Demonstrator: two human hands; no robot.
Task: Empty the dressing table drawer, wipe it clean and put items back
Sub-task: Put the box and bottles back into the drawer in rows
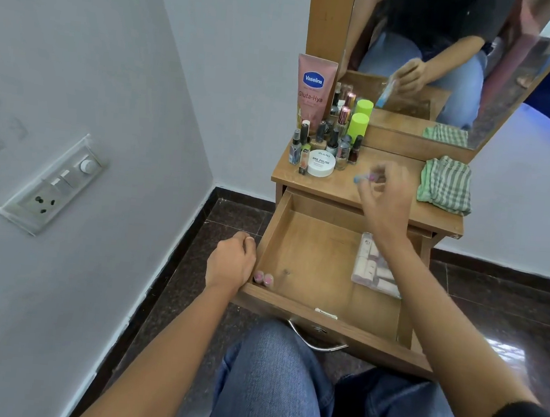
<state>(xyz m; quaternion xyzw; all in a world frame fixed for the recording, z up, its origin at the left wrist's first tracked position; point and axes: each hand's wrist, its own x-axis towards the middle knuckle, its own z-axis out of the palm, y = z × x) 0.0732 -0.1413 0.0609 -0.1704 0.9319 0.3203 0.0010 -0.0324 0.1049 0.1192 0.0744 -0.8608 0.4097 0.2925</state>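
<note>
The wooden drawer [313, 245] of the dressing table is pulled out over my knees. My left hand [231, 261] grips its left wall, fingertips curled inside. A clear packet of small pale tubes [373, 268] lies in the drawer's right half. My right hand [387, 199] hovers above the tabletop [342, 188], pinching a small blue-and-pink item [365, 177], blurred by motion. At the tabletop's back left stand several nail polish bottles [333, 143], a white nail polish remover tub [320, 163], a pink Vaseline tube [313, 92] and a green-capped bottle [358, 125].
A green striped cloth [445, 184] lies folded on the tabletop's right side. The mirror [449, 57] behind reflects my arm and knees. A wall with a switch and socket plate [52, 183] is close on the left. Dark tiled floor surrounds the table.
</note>
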